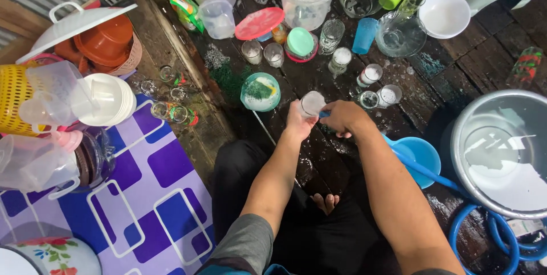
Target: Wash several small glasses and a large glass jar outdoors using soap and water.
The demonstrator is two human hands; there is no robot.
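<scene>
A small clear glass (pixel 312 103) is held tilted over the wet wooden floor (pixel 319 155), gripped around its lower part by the left hand (pixel 298 122), so that its mouth is turned toward the right hand (pixel 342 118). The right hand is closed against the glass, apparently on something blue; what it is cannot be told. Just beyond, a bowl with a green sponge (pixel 260 91) is set within easy reach. Soapy glasses (pixel 370 74) are stood together further out. To the right, a large metal basin (pixel 500 152) of water is placed beside a blue dipper (pixel 423 155).
</scene>
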